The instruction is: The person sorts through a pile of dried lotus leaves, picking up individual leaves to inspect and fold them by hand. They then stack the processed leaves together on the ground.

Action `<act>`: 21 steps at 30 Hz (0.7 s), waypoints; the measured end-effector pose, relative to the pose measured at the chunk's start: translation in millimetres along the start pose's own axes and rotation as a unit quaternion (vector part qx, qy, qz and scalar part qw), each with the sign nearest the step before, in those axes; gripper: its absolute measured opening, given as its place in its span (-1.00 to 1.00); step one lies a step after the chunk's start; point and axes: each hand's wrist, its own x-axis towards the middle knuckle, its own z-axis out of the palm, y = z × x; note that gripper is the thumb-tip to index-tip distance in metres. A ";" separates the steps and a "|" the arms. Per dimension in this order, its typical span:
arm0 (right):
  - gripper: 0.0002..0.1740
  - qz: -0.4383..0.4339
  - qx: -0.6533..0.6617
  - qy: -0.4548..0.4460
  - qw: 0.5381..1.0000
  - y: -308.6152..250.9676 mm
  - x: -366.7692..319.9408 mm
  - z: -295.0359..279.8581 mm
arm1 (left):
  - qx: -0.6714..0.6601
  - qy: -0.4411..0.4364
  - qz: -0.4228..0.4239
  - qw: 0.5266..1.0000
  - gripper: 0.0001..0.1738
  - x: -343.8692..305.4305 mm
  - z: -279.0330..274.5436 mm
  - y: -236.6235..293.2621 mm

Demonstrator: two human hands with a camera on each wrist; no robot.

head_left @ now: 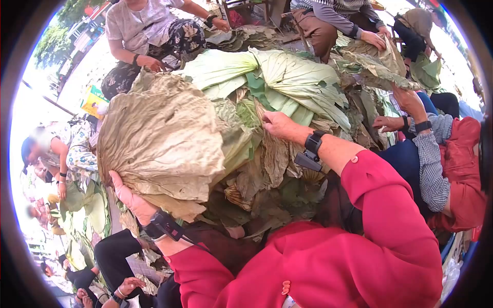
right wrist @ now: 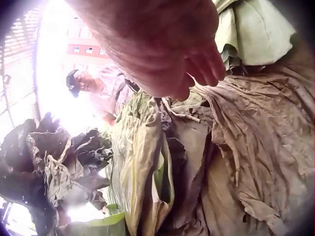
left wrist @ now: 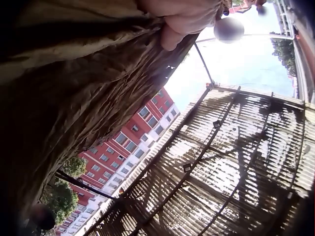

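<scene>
My left hand (head_left: 134, 199) grips the lower left edge of a stack of large dry, pale brown leaves (head_left: 164, 136). The left wrist view has that hand (left wrist: 184, 17) at the top, against the crinkled brown leaf (left wrist: 103, 83). At the pile's middle my right hand (head_left: 281, 126) has its fingers curled round the gathered top of withered leaves (head_left: 275, 154). From the right wrist, the hand (right wrist: 162, 49) is above bunched leaves (right wrist: 140, 152); its fingertips are partly hidden. Wide pale green leaves (head_left: 295, 77) lie just beyond it.
Seated people handle leaves across the pile and at both sides; a neighbour's hands (head_left: 405, 105) are near on the right. More leaves (head_left: 77, 200) lie at left beside a yellow-green box (head_left: 94, 102). A slatted roof (left wrist: 221, 162) is overhead.
</scene>
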 end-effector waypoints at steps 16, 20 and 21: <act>-0.76 0.160 0.025 -0.051 0.985 12.8 48.7 -25.5 | 0.018 0.046 0.046 0.998 -0.48 -26.4 14.2 9.0; -0.85 0.129 0.295 -0.046 0.946 -10.1 27.2 -70.3 | 0.001 0.050 0.031 0.998 -0.48 -26.5 17.6 9.2; -0.87 0.096 0.377 -0.041 0.920 -18.2 19.8 -80.7 | 0.000 0.048 0.030 0.998 -0.48 -26.0 18.1 9.4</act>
